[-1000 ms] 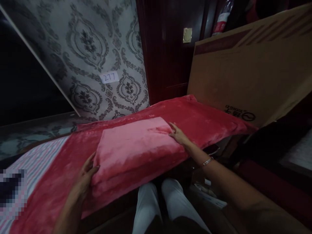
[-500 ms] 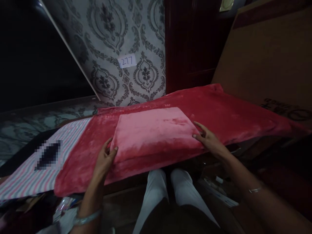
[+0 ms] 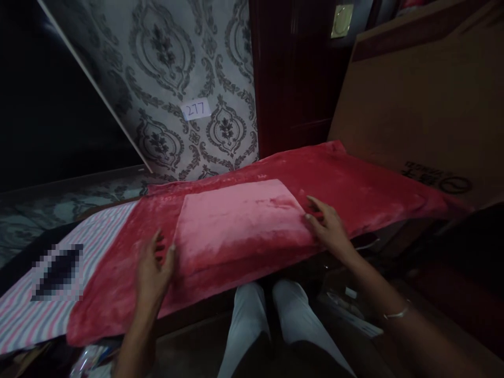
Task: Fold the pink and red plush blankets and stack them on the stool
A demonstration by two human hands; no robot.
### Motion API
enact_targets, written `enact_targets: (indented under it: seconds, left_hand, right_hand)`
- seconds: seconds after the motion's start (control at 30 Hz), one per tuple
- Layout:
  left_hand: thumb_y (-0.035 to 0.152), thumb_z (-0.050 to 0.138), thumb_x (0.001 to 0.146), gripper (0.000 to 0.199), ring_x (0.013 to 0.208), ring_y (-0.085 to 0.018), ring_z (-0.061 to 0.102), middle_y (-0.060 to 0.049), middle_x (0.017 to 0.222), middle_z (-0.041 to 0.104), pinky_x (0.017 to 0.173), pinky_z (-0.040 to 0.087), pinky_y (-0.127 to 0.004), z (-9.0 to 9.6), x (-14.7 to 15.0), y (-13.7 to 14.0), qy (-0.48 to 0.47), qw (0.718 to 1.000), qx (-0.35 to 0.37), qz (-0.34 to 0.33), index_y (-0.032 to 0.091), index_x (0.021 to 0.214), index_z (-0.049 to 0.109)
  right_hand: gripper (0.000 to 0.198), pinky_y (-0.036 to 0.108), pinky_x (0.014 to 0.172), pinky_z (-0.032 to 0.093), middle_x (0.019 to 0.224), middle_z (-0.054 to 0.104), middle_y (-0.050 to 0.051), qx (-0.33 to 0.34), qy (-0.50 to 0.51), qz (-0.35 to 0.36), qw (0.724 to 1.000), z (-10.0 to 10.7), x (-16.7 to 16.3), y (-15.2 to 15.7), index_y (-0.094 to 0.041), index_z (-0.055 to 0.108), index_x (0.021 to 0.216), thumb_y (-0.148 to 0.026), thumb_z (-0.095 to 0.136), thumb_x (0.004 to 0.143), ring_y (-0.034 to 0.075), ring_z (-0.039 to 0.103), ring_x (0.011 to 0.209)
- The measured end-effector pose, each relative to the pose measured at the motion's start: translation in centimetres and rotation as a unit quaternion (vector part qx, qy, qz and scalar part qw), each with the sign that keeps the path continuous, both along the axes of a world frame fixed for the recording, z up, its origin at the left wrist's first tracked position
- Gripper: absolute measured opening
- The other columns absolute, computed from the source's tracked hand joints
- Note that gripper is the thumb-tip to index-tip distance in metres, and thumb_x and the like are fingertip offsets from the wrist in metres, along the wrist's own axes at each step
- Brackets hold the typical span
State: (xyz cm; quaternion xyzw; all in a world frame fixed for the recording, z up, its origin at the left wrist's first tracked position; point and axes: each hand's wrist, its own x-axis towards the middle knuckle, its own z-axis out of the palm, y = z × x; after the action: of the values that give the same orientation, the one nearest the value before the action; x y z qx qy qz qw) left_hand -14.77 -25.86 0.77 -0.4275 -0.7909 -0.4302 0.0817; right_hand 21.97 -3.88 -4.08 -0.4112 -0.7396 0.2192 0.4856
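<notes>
A folded pink cloth (image 3: pixel 236 215), plush and reddish along its near fold, lies flat on a larger red plush blanket (image 3: pixel 354 178). My left hand (image 3: pixel 153 270) hovers just off the folded cloth's left edge, slightly blurred, thumb and fingers apart, holding nothing. At the opposite edge, my right hand (image 3: pixel 326 223) has its fingers spread and its thumb close to the cloth's right side; whether it touches the cloth I cannot tell.
A striped cloth (image 3: pixel 43 304) with a pixelated dark patch lies at the left. A large cardboard box (image 3: pixel 425 100) leans at the right rear. Behind is patterned wallpaper with a paper label (image 3: pixel 197 109) reading 277. A dark screen (image 3: pixel 59 100) stands upper left.
My left hand has moved left, away from the folded cloth's edge, and its fingers have spread. My right hand remains by the right edge. The view has shifted slightly.
</notes>
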Motion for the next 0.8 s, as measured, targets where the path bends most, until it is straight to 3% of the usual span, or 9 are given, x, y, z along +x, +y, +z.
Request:
enact_targets:
  seconds: [0.1, 0.2, 0.27, 0.4, 0.53, 0.8]
  left_hand:
    - [0.057, 0.045, 0.089, 0.063, 0.133, -0.029, 0.052, -0.015, 0.143, 0.057, 0.112, 0.041, -0.048, 2.2, 2.6, 3.4, 0.131, 0.985, -0.028, -0.108, 0.019, 0.139, 0.055]
    - [0.056, 0.047, 0.091, 0.066, 0.148, -0.033, 0.033, -0.013, 0.159, 0.039, 0.121, 0.026, -0.056, 3.5, 5.3, 7.2, 0.208, 0.958, -0.120, -0.158, 0.022, 0.148, 0.047]
    - [0.057, 0.049, 0.091, 0.067, 0.151, -0.038, 0.023, -0.012, 0.163, 0.031, 0.120, 0.019, -0.064, 2.9, 6.3, 8.9, 0.227, 0.943, -0.203, -0.138, 0.025, 0.150, 0.044]
    - [0.056, 0.046, 0.094, 0.068, 0.152, -0.042, 0.015, -0.009, 0.165, 0.026, 0.117, 0.017, -0.070, -0.5, 6.2, 9.9, 0.205, 0.918, -0.320, -0.117, 0.027, 0.154, 0.037]
    - [0.056, 0.045, 0.094, 0.070, 0.153, -0.039, 0.010, -0.006, 0.166, 0.023, 0.119, 0.013, -0.069, -2.4, 5.8, 9.6, 0.205, 0.919, -0.319, -0.110, 0.028, 0.156, 0.031]
    - [0.055, 0.044, 0.095, 0.069, 0.153, -0.039, 0.011, -0.005, 0.166, 0.021, 0.120, 0.013, -0.067, -2.0, 5.8, 9.8, 0.207, 0.919, -0.321, -0.099, 0.027, 0.157, 0.031]
  right_hand:
    - [0.058, 0.054, 0.110, 0.040, 0.143, 0.057, 0.016, 0.126, -0.084, 0.056, 0.987, 3.7, -3.9, -0.3, -0.019, 0.047, 0.147, -0.045, 0.048, 0.095, 0.031, 0.052, 0.130]
    - [0.068, 0.056, 0.116, 0.031, 0.157, 0.042, 0.015, 0.154, -0.201, 0.092, 0.963, 5.6, -8.0, -0.4, -0.019, 0.038, 0.154, -0.048, 0.050, 0.095, 0.033, 0.037, 0.144]
    - [0.067, 0.061, 0.117, 0.024, 0.160, 0.038, 0.014, 0.127, -0.277, 0.080, 0.949, 4.9, -9.7, -0.4, -0.022, 0.040, 0.154, -0.051, 0.052, 0.094, 0.036, 0.031, 0.147]
    - [0.061, 0.061, 0.119, 0.018, 0.160, 0.039, 0.010, 0.066, -0.342, 0.067, 0.935, 1.3, -10.4, -0.2, -0.026, 0.045, 0.152, -0.054, 0.045, 0.098, 0.035, 0.028, 0.149]
    - [0.060, 0.059, 0.120, 0.017, 0.161, 0.037, 0.007, 0.067, -0.333, 0.061, 0.939, -0.1, -10.0, -0.2, -0.028, 0.043, 0.152, -0.055, 0.042, 0.099, 0.034, 0.028, 0.150]
    - [0.061, 0.059, 0.120, 0.018, 0.161, 0.036, 0.008, 0.064, -0.331, 0.060, 0.940, 0.3, -10.2, -0.2, -0.027, 0.042, 0.153, -0.054, 0.045, 0.098, 0.034, 0.029, 0.149]
